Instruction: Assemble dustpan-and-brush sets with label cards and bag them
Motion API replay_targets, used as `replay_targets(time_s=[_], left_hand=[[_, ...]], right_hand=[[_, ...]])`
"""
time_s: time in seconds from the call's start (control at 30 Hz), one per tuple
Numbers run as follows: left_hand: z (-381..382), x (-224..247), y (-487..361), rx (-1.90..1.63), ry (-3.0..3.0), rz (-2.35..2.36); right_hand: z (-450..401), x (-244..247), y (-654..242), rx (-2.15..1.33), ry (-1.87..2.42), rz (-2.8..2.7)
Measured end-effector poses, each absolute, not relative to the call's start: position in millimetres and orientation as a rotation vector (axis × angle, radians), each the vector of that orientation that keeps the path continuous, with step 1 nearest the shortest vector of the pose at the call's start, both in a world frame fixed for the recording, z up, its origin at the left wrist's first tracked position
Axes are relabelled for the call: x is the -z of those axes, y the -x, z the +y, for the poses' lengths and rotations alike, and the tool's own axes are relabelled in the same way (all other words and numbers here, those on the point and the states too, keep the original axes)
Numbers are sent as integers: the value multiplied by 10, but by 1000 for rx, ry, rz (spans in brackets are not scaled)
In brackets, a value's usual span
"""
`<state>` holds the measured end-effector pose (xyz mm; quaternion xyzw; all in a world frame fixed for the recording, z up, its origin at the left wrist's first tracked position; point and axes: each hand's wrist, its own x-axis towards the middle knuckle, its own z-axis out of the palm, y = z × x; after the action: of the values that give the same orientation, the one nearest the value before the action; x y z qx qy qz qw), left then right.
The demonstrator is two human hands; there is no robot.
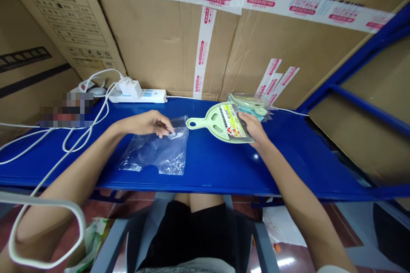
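My right hand (254,130) grips the wide end of a pale green dustpan (211,130), whose looped handle points left. A brush with dark bristles and a yellow printed label (233,123) lie in the pan. On the blue table, a clear plastic bag (156,153) is spread flat. The fingers of my left hand (153,123) are bent and pinch the bag's upper edge near its right corner. Behind my right hand is a stack of bagged dustpans (251,104), pale green and teal.
A white power strip (137,96) with plugs stands at the back left. White cables (86,132) loop across the table's left side, one hanging over the front edge. Large cardboard boxes (166,42) wall the back. A blue metal frame (352,102) bounds the right side.
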<state>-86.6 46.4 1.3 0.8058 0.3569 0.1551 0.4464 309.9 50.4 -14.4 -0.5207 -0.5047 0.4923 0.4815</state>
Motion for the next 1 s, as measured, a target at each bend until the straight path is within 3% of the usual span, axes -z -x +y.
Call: replay_targets(time_s=[0.2,0.6,1.0], left_hand=[[200,-37,518,-325,-2073,674],[-63,-37,150,-659,-2298,313],[-65,42,64,-833,-2401,272]], right_hand=[[426,48,-3054,-1236,1310,-1061],[360,65,-3030,-1445,1281,-1272],[196,116,-2786,-1577,1256,-1380]])
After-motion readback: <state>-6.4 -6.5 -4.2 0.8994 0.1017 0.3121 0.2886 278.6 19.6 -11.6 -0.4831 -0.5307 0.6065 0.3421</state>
